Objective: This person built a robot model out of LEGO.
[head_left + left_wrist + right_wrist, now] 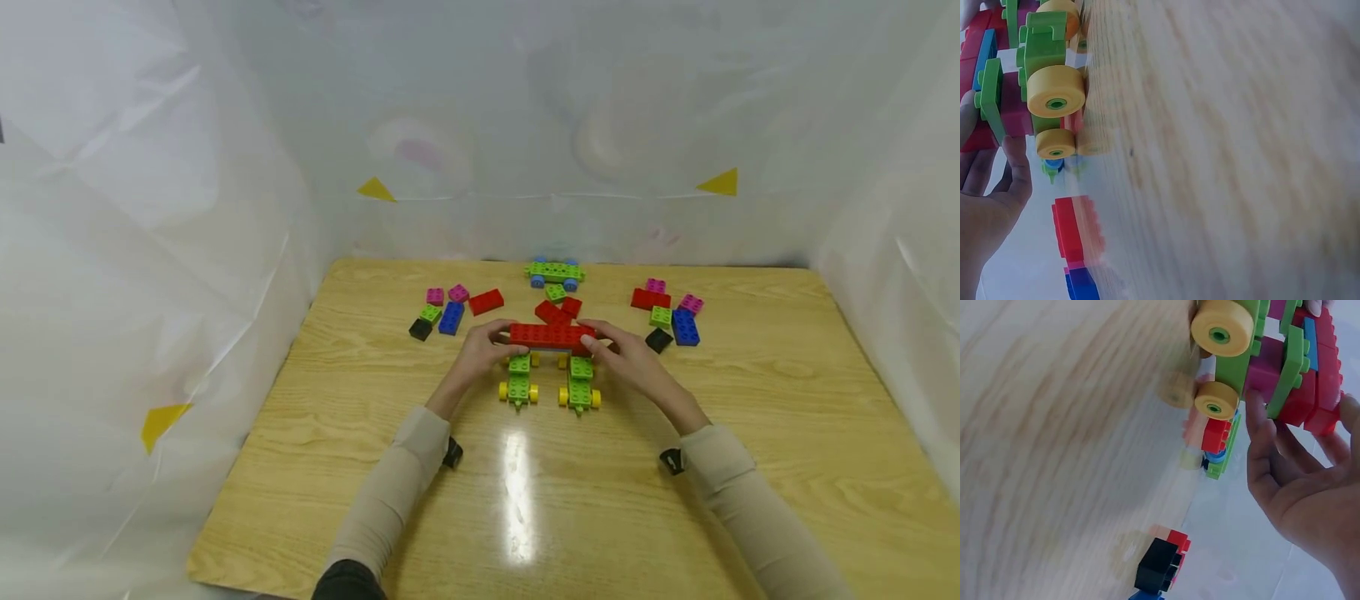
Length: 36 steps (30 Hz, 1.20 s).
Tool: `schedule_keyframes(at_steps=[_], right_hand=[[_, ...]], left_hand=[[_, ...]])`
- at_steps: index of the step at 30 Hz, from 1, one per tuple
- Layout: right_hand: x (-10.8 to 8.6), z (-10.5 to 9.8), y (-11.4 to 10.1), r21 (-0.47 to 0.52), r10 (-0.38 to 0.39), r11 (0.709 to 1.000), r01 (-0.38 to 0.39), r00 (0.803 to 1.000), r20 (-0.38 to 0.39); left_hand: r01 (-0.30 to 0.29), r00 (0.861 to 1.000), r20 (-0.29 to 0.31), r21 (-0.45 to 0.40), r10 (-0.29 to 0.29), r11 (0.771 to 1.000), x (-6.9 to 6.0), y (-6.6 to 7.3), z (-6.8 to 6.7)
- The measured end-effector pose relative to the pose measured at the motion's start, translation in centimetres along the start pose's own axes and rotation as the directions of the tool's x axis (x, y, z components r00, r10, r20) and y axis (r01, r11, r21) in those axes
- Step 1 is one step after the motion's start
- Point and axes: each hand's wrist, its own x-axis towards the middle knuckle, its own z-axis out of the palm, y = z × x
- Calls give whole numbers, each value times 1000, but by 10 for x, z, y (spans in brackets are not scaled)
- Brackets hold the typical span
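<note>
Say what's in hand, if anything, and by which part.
The red-topped, wheeled brick build, by its two ends: left hand at the left end, right hand at the right.

Inscriptions: no text, label, brand or number legible in any of the three views. Black device at the right wrist point(671, 462): one small pale mark, too small to read. Signs: three plain yellow triangles point(377, 190) on the white sheeting point(555, 108), bearing no readable characters.
</note>
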Motion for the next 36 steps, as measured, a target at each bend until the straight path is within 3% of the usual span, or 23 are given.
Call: schedule_keyframes(at_steps=[6,15,26,36], right_hand=[[-1,0,-1,24,25,999,-25,999,21],[-3,3,3,-36,6,999,-6,1000,-16],[-7,7,3,80,-2,997,0,1000,21],[-4,6,6,-46,-65,997,62,996,-58]], left_hand=[[-4,1000,3,-3,4,1000,-1,1,0],[6,1000,11,-12,-6,1000,-2,0,1],[-12,1000,4,3,12,1000,-3,0,1],[-7,1000,3,10,7,1000,-4,1,1]])
